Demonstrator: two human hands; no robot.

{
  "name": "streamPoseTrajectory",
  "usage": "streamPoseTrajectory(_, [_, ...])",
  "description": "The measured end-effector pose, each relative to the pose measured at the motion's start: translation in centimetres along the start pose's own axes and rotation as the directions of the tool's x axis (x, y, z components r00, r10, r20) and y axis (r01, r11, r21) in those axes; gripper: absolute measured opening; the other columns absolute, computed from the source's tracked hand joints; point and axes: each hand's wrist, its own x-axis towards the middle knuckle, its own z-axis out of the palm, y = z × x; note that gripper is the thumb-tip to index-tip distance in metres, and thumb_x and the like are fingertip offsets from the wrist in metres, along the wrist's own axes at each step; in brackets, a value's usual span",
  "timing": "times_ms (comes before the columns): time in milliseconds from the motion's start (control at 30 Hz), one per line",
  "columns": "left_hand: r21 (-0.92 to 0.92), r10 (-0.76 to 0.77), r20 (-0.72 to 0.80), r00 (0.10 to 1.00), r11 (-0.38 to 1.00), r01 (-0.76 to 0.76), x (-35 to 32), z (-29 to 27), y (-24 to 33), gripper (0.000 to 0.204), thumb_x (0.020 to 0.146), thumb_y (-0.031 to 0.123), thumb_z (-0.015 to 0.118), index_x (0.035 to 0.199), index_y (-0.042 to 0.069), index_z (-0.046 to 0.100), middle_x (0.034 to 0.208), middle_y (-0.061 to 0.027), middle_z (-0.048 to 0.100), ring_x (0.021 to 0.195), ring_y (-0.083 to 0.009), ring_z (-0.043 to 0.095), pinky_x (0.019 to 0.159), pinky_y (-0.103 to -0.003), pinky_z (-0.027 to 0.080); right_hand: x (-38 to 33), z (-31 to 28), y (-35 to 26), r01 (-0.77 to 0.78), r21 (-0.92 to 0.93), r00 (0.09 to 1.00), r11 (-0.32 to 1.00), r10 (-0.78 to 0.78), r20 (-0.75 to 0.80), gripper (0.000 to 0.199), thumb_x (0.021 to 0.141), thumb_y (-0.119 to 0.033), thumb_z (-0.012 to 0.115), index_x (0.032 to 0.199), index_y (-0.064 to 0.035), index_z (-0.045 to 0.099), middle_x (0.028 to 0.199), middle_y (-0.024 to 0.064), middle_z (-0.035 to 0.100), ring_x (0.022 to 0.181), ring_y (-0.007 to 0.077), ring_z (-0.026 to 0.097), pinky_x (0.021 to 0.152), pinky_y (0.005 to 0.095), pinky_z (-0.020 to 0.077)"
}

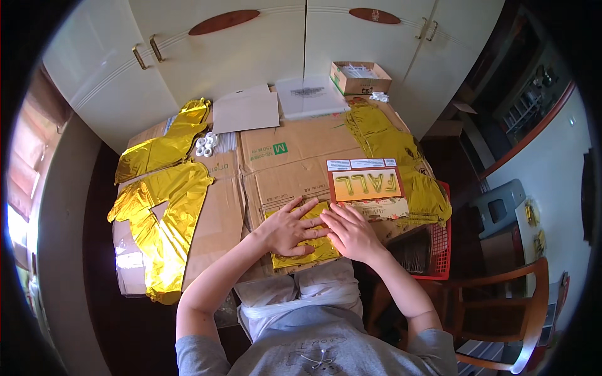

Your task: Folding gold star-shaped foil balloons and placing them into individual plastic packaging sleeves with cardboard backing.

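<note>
A gold foil balloon [323, 251], folded flat into a rough rectangle, lies at the near edge of the cardboard-covered table. My left hand [290, 229] rests on it with fingers spread. From the other side my right hand [352, 233] lies flat, its fingers stretched over the foil's right part and close to the left fingertips. Just beyond the right hand is a flat printed packet [368, 190] with gold letters pictured on it. More uninflated gold foil balloons are spread at the left [179, 216] and at the right [395, 135].
Flattened cardboard [276, 169] covers the table. Farther back are a grey board [246, 111], a clear plastic sheet [310, 97], an open carton [360, 78] and white ribbon rolls [205, 145]. A red basket [441, 250] and a wooden chair [533, 301] stand at the right.
</note>
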Motion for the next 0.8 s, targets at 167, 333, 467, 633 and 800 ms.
streamPoseTrajectory(167, [-0.049,-0.011,-0.001,1.000,0.999,0.010,-0.2,-0.1,0.0,0.060,0.092,0.056,0.040,0.147,0.035,0.036,0.157,0.0031,0.028,0.147,-0.0361,0.013,0.117,-0.058,0.011,1.3,-0.6,0.4,-0.027,-0.001,0.995,1.000,0.027,0.099,0.069,0.081,-0.040,0.068,0.134,-0.0014,0.047,0.131,0.0159,0.056,0.129,0.0303,0.047,0.111,0.0480,0.0319])
streamPoseTrajectory(333, [-0.024,-0.009,-0.004,1.000,1.000,0.009,0.0,-0.2,0.2,0.060,0.091,0.055,0.038,0.148,0.035,0.035,0.156,0.0041,0.030,0.147,-0.0347,0.014,0.118,-0.056,0.010,1.3,0.0,0.9,-0.019,-0.034,0.989,0.999,0.023,0.146,0.081,0.080,-0.051,0.068,0.138,-0.0006,0.044,0.133,0.0166,0.055,0.133,0.0312,0.044,0.113,0.0455,0.0297])
streamPoseTrajectory(467, [-0.030,-0.013,0.009,1.000,0.999,0.014,-0.1,-0.2,0.2,0.060,0.092,0.056,0.037,0.148,0.035,0.034,0.156,0.0036,0.029,0.148,-0.0327,0.012,0.118,-0.056,0.009,1.4,0.0,1.1,-0.005,-0.065,0.981,0.998,0.018,0.193,0.090,0.078,-0.058,0.067,0.141,-0.0004,0.041,0.136,0.0170,0.054,0.136,0.0311,0.040,0.115,0.0457,0.0263])
streamPoseTrajectory(633, [-0.050,-0.024,0.020,1.000,0.998,0.025,-0.4,0.3,0.2,0.061,0.094,0.059,0.035,0.149,0.034,0.032,0.159,0.0017,0.024,0.147,-0.0340,0.013,0.118,-0.057,0.006,1.2,0.0,1.2,0.005,-0.100,0.978,0.995,0.016,0.206,0.099,0.076,-0.063,0.066,0.144,0.0020,0.034,0.138,0.0168,0.052,0.138,0.0285,0.038,0.117,0.0464,0.0215])
streamPoseTrajectory(800, [-0.091,-0.106,-0.042,0.993,0.991,0.102,-1.7,-0.6,0.9,0.068,0.093,0.066,0.032,0.149,0.027,0.034,0.157,-0.0106,0.025,0.145,-0.0375,0.019,0.118,-0.053,0.010,1.1,0.3,1.4,-0.005,-0.121,0.971,0.993,0.034,0.238,0.106,0.074,-0.068,0.062,0.144,0.0049,0.031,0.142,0.0167,0.048,0.139,0.0279,0.036,0.117,0.0495,0.0195])
